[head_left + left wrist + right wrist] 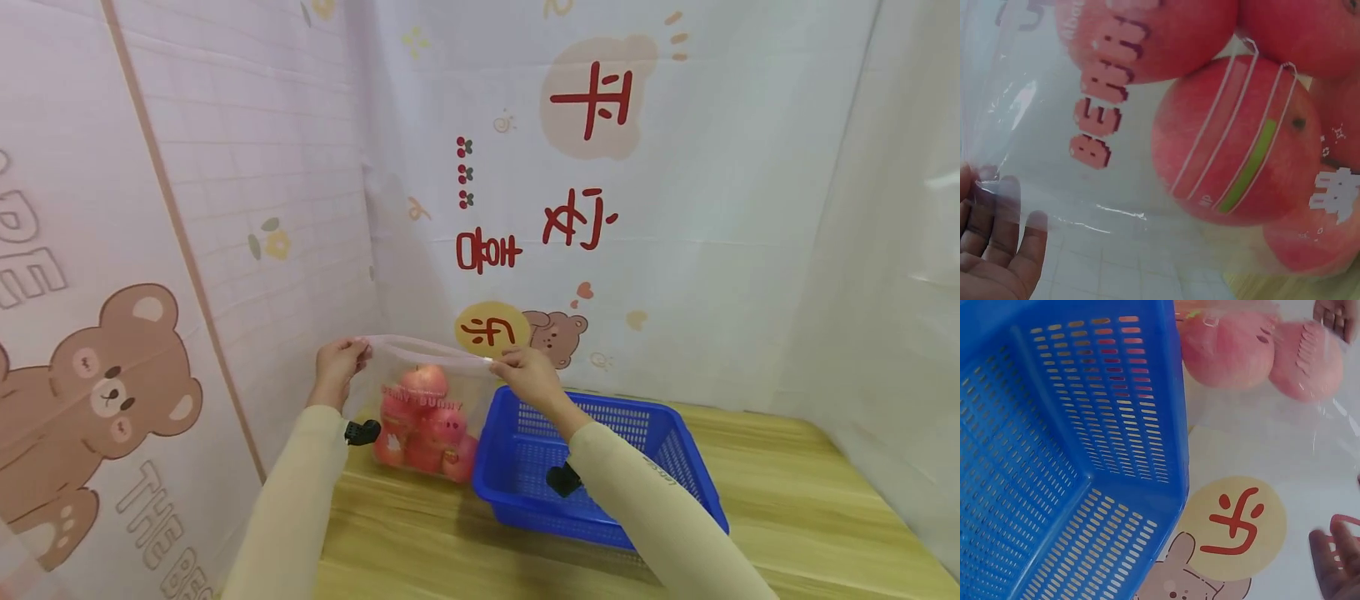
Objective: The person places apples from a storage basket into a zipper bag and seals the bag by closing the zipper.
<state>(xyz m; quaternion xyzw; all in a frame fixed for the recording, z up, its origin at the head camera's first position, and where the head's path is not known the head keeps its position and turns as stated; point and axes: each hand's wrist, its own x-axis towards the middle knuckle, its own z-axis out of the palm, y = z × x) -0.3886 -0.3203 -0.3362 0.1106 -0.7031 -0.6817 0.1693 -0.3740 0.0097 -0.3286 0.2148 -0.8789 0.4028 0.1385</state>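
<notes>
A clear plastic zip bag (471, 390) with pink lettering holds several red apples (425, 382) and stands upright at the back left of the table. My left hand (337, 368) pinches the bag's left top corner, and the left wrist view shows its fingers (1034, 234) against the plastic. At the other top corner, my right hand (531, 377) grips the bag's edge between thumb and fingers. Between both hands the mouth of the bag is stretched, with a narrow gap along it. Printed letters cover part of the apples.
A blue perforated plastic basket (532, 518) stands directly right of the bag, under my right forearm. The wooden-look table (795, 483) reaches to the right. Printed white cloth (720, 208) with bears and red characters hangs behind and at the sides.
</notes>
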